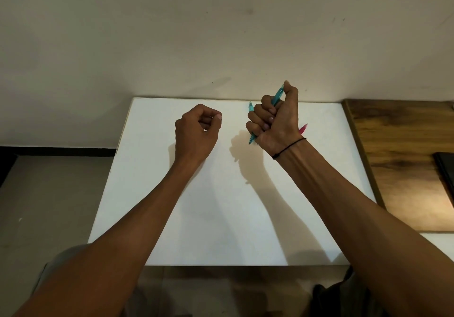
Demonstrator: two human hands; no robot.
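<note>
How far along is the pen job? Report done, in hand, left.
Done: every pen in view is gathered in one fist. In hand: the right hand grips teal pens and a pink pen above the white tabletop. Remaining: probably setting the bundle down; the left hand is curled, holding nothing.

a wide gap over the flat white rectangular tabletop (221,218) separates left hand (196,130) from right hand (276,125); the pale scuffed wall (221,34) blocks its far edge, a brown wooden board (393,157) borders its right.
</note>
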